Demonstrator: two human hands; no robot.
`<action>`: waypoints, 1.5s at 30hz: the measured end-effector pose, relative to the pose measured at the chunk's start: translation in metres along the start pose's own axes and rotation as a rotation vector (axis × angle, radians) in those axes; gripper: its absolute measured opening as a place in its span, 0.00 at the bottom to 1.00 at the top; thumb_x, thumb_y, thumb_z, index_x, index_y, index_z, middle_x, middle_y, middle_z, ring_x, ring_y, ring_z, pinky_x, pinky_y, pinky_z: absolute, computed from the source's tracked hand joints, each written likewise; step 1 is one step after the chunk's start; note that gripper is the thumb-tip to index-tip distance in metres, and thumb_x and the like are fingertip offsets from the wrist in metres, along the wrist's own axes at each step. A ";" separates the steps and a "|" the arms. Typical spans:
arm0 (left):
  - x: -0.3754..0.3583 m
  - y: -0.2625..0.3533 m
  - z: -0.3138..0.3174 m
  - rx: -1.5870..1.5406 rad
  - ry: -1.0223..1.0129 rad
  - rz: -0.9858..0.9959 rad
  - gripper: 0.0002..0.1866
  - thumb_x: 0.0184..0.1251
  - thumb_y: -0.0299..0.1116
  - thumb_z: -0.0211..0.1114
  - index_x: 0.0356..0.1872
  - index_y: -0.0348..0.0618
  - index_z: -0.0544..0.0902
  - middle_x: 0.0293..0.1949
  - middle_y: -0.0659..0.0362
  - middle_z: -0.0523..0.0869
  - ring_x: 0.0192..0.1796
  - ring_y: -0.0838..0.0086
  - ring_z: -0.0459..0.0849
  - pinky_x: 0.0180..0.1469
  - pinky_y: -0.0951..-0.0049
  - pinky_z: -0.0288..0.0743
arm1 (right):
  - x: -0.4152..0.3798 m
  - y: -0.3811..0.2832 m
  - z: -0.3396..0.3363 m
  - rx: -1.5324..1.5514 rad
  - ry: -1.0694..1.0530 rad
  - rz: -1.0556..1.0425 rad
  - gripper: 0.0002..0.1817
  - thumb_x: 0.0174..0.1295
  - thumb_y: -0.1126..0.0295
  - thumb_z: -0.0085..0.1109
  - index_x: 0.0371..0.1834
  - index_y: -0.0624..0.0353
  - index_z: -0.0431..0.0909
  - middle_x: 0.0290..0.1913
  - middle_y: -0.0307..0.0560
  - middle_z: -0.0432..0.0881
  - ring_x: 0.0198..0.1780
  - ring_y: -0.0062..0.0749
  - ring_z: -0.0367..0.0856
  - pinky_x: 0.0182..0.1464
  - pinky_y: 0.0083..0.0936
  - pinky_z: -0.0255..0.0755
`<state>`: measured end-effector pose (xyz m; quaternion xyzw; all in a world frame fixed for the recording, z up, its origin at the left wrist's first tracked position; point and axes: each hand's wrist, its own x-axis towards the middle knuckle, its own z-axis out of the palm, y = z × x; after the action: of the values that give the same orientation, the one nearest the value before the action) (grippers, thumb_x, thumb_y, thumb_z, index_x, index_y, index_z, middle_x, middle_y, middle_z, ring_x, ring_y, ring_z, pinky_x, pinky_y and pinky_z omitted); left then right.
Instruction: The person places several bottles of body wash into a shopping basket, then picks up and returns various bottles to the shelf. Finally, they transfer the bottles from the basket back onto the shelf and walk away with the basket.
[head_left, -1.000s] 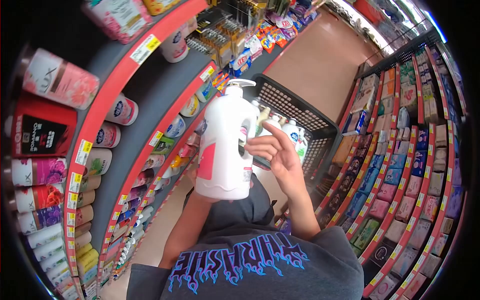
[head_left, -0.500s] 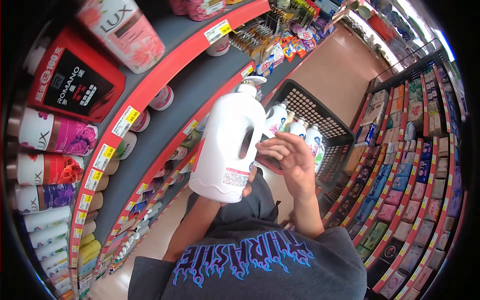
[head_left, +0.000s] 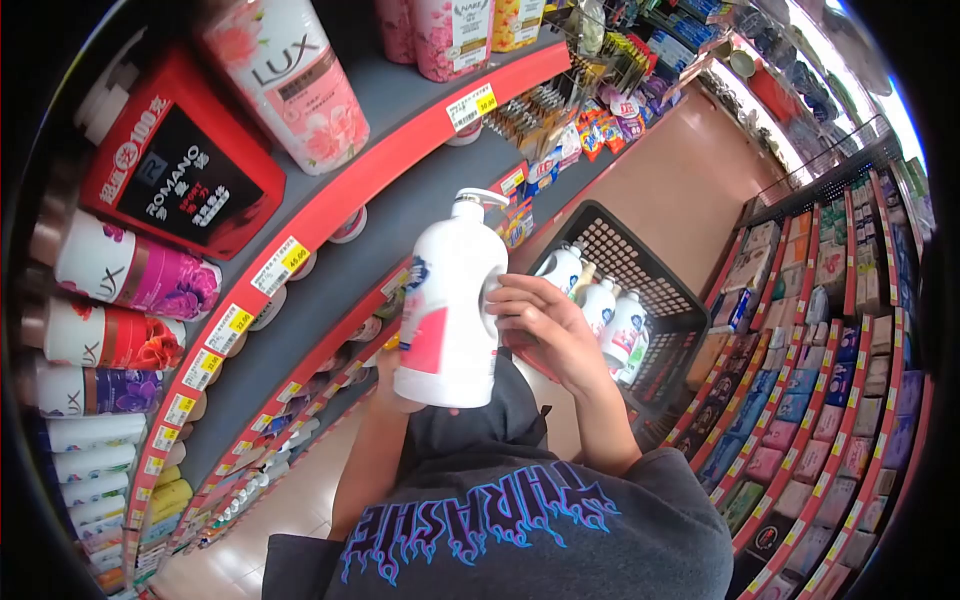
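Note:
A large white pump bottle (head_left: 455,310) with a pink label patch and a moulded side handle stands nearly upright in front of my chest. My left hand (head_left: 391,378) holds it low down, mostly hidden behind the bottle's base. At the handle side, my right hand (head_left: 548,325) has its fingers curled against the bottle, the tips reaching the handle opening. Beyond my right hand, a black shopping basket (head_left: 660,285) holds several similar white bottles (head_left: 598,305).
To my left, a red-edged shelf (head_left: 330,215) carries a red Romano pump bottle (head_left: 185,165), Lux bottles (head_left: 300,90) and price tags. Bagged detergents (head_left: 600,130) stand farther along. Shelves of packaged soap and tissues (head_left: 790,370) line the right side, with the aisle floor (head_left: 640,160) between.
The bottle has turned, so its pink-patched side shows instead of the printed back text. My right hand has moved left from beside the bottle onto its handle side.

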<state>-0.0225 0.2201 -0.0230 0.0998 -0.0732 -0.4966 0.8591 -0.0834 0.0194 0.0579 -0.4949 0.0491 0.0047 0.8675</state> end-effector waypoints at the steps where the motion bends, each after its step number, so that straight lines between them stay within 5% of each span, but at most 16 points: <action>1: 0.003 0.009 -0.003 0.169 -0.001 -0.049 0.49 0.42 0.47 0.71 0.65 0.40 0.55 0.56 0.46 0.71 0.49 0.54 0.79 0.34 0.51 0.82 | 0.007 0.003 -0.006 -0.041 0.020 0.032 0.29 0.61 0.64 0.55 0.60 0.71 0.58 0.54 0.56 0.70 0.55 0.33 0.72 0.54 0.27 0.67; 3: 0.003 0.001 -0.022 0.471 0.299 0.011 0.46 0.42 0.39 0.71 0.64 0.40 0.56 0.55 0.52 0.72 0.55 0.62 0.76 0.52 0.61 0.75 | 0.020 0.013 -0.015 -0.196 0.076 0.086 0.31 0.58 0.63 0.59 0.58 0.70 0.61 0.51 0.54 0.74 0.49 0.29 0.75 0.49 0.25 0.70; 6: 0.025 -0.003 -0.001 0.719 0.387 0.008 0.47 0.39 0.33 0.74 0.64 0.40 0.57 0.55 0.55 0.72 0.58 0.69 0.71 0.60 0.70 0.66 | 0.032 -0.001 -0.014 -0.699 0.165 0.135 0.32 0.52 0.61 0.65 0.54 0.70 0.65 0.45 0.52 0.77 0.47 0.32 0.76 0.50 0.26 0.70; 10: 0.060 -0.011 0.007 1.116 0.510 0.066 0.44 0.37 0.24 0.74 0.61 0.41 0.60 0.52 0.57 0.73 0.56 0.72 0.72 0.56 0.69 0.68 | 0.051 -0.007 -0.032 -0.341 0.092 0.072 0.33 0.46 0.67 0.70 0.53 0.69 0.65 0.43 0.50 0.77 0.46 0.27 0.76 0.48 0.25 0.71; 15: 0.098 -0.015 0.012 1.546 0.612 0.060 0.48 0.30 0.37 0.78 0.59 0.41 0.61 0.52 0.51 0.72 0.54 0.65 0.74 0.52 0.67 0.71 | 0.078 0.005 -0.073 -0.306 0.078 0.043 0.37 0.43 0.71 0.72 0.56 0.68 0.62 0.46 0.48 0.75 0.47 0.27 0.74 0.48 0.24 0.71; 20: 0.129 -0.020 0.024 1.861 0.662 0.164 0.50 0.28 0.38 0.79 0.59 0.40 0.61 0.53 0.50 0.70 0.56 0.64 0.72 0.53 0.66 0.69 | 0.098 0.006 -0.100 -0.294 0.178 -0.036 0.37 0.42 0.72 0.72 0.56 0.66 0.61 0.48 0.47 0.75 0.49 0.28 0.75 0.51 0.25 0.70; 23: 0.148 -0.013 0.021 1.865 0.598 0.231 0.53 0.29 0.45 0.78 0.62 0.42 0.59 0.58 0.47 0.64 0.61 0.54 0.66 0.57 0.58 0.68 | 0.109 -0.003 -0.112 -0.329 0.217 -0.087 0.43 0.37 0.73 0.73 0.58 0.66 0.59 0.49 0.47 0.73 0.51 0.29 0.72 0.52 0.27 0.69; 30: 0.198 0.008 0.013 1.879 0.470 0.349 0.53 0.42 0.40 0.74 0.68 0.44 0.49 0.66 0.47 0.53 0.67 0.56 0.57 0.65 0.57 0.57 | 0.175 -0.017 -0.150 -0.803 0.288 -0.475 0.47 0.27 0.64 0.77 0.54 0.64 0.61 0.47 0.50 0.75 0.50 0.34 0.74 0.54 0.30 0.67; 31: 0.207 0.009 0.007 1.695 0.479 0.364 0.52 0.43 0.38 0.73 0.68 0.44 0.49 0.66 0.48 0.53 0.68 0.57 0.57 0.65 0.56 0.57 | 0.183 -0.018 -0.153 -0.848 0.287 -0.502 0.47 0.27 0.63 0.77 0.54 0.64 0.61 0.47 0.51 0.75 0.50 0.34 0.74 0.54 0.30 0.67; 33: 0.223 0.009 -0.018 1.329 0.483 0.390 0.51 0.45 0.36 0.73 0.68 0.44 0.48 0.66 0.49 0.52 0.68 0.59 0.57 0.65 0.55 0.58 | 0.200 -0.014 -0.160 -0.826 0.259 -0.533 0.48 0.27 0.60 0.76 0.54 0.66 0.61 0.48 0.53 0.70 0.51 0.40 0.71 0.54 0.33 0.65; 45: 0.241 0.035 -0.045 1.230 0.615 0.307 0.55 0.44 0.31 0.72 0.70 0.51 0.42 0.67 0.53 0.51 0.66 0.60 0.62 0.63 0.56 0.60 | 0.264 -0.013 -0.166 -0.899 0.081 -0.478 0.49 0.23 0.63 0.77 0.54 0.66 0.61 0.49 0.56 0.72 0.53 0.43 0.73 0.54 0.34 0.68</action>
<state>0.1367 0.0322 -0.0517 0.6919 -0.1077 -0.1874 0.6889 0.1667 -0.1402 -0.0389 -0.8164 -0.0387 -0.1923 0.5432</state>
